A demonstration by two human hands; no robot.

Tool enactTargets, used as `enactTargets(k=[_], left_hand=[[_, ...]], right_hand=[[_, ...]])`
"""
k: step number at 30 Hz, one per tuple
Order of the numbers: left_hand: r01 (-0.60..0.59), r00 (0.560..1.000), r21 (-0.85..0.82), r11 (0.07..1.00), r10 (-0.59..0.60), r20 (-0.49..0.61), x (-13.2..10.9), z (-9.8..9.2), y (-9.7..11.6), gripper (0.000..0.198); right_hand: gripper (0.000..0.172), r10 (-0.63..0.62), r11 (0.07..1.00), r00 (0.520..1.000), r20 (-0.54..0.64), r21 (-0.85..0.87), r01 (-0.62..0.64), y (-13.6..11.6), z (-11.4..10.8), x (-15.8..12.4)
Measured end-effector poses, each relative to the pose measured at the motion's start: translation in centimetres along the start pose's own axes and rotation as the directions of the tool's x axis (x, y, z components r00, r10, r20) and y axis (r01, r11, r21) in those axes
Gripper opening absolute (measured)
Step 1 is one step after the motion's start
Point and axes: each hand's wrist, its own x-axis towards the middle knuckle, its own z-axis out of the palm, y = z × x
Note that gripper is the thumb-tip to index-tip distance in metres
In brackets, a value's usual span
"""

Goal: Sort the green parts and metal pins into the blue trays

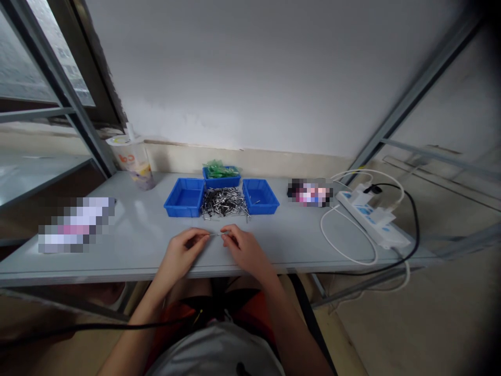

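My left hand [185,251] and my right hand [243,246] face each other just above the table's front part. Both are closed in fingertip pinches on a thin, silvery metal pin [216,234] that spans the small gap between them. Its ends are hidden by the fingers, and whether it is one piece or two I cannot tell. Just beyond the hands lies a loose pile of similar thin metal pins [225,202], some silvery, some dark. A blue tray [182,212] flanks the pile on the left, another blue tray [263,210] on the right, with a small pin in it.
Behind the pile, a third blue tray [222,183] holds green plastic pieces [219,169]. A drink cup [136,162] with a straw stands at back left. Blurred-out devices lie at left and right. A white power strip [371,222] with looping cables occupies the table's right end.
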Motion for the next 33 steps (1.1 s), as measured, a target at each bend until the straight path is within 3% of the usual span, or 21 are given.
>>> enactTargets(k=[11,23,27,33], left_hand=[[0.027,1.0,-0.005,1.0,-0.027,0.001,-0.04,0.1,-0.22,0.024],[0.029,0.999,0.018,0.999,-0.029,-0.039,0.01,0.12,-0.48,0.024],[0.027,0.998,0.023,0.999,-0.026,-0.054,0.06,0.12,-0.46,0.024],[0.029,0.998,0.002,1.0,-0.029,-0.055,0.09,0.14,-0.49,0.023]], right_hand=[[0.019,-0.058,0.998,0.998,0.005,-0.028,0.058,-0.12,-0.2,-0.07],[0.016,0.002,0.999,0.998,-0.06,0.054,0.001,-0.05,0.05,-0.09],[0.009,-0.086,0.996,0.993,-0.082,0.01,0.087,-0.03,0.08,-0.11],[0.017,-0.218,0.976,0.976,-0.004,-0.013,0.218,-0.32,-0.25,-0.08]])
